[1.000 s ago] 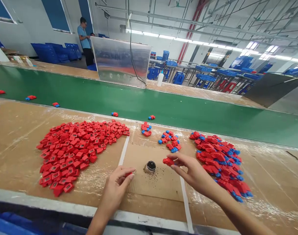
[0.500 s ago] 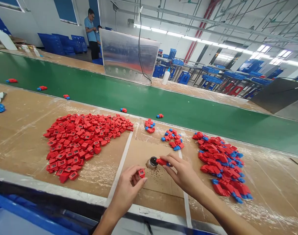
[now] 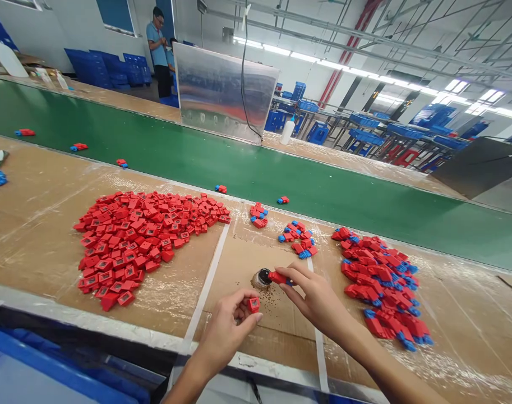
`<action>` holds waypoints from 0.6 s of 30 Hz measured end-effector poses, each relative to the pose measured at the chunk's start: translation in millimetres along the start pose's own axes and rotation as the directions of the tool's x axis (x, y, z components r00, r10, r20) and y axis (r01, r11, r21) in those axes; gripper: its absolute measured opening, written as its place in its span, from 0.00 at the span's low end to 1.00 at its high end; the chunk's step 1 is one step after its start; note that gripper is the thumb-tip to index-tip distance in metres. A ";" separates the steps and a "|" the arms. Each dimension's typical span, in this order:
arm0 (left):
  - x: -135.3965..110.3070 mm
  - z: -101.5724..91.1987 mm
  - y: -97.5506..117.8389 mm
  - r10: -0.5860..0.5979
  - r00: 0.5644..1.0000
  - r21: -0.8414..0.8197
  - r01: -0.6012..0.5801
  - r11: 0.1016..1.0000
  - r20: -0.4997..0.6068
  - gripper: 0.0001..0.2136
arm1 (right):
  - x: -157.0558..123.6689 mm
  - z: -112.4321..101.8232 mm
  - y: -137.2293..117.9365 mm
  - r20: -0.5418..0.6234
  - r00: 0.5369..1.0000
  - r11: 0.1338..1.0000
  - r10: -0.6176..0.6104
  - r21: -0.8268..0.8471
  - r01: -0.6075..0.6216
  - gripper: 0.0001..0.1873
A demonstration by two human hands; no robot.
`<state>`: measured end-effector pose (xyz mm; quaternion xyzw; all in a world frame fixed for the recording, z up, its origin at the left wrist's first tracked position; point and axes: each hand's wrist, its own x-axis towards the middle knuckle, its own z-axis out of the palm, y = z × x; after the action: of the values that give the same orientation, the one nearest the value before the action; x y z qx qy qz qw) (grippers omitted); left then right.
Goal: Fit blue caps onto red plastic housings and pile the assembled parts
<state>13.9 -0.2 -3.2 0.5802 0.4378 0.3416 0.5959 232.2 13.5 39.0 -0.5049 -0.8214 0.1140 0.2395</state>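
My left hand pinches a small red plastic block with a square opening facing up. Between the thumb and fingers of my right hand is a red and blue plastic piece, its red end at the rim of a small jar of dark liquid. Whether that end touches the liquid I cannot tell. Dark specks lie on the cardboard around the jar. To the left spreads a large pile of red blocks; on the right lies a heap of joined red and blue pieces.
Beyond the cardboard-covered table runs a green conveyor belt carrying several red and blue pieces. Small clusters of joined pieces lie behind the jar. A metal panel and a white bottle stand past the belt. One person stands far back.
My left hand has moved a little right and down with its red block, nearer my right hand. My right hand stays at the jar. Pieces on the belt have shifted right.
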 end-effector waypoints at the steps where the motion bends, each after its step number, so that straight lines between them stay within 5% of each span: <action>1: 0.1 0.6 -0.1 -0.007 1.000 -0.011 0.007 1.000 0.002 0.11 | 0.3 -1.7 -1.3 -0.004 1.000 1.000 0.002 0.016 -0.002 0.12; 7: 1.6 -0.5 -2.3 -0.020 0.998 -0.102 0.026 0.994 0.053 0.13 | -6.6 -11.4 -23.6 0.003 0.999 0.982 0.048 0.181 -0.048 0.12; 18: 0.7 -5.8 0.2 0.049 0.986 -0.059 -0.041 0.997 0.157 0.14 | -18.0 4.8 -34.5 0.097 0.993 0.948 0.066 0.306 -0.092 0.13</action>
<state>8.9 2.7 -2.8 0.5983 0.3661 0.3199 0.6369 209.8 -18.2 44.7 -0.4883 -0.7819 0.2724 0.2758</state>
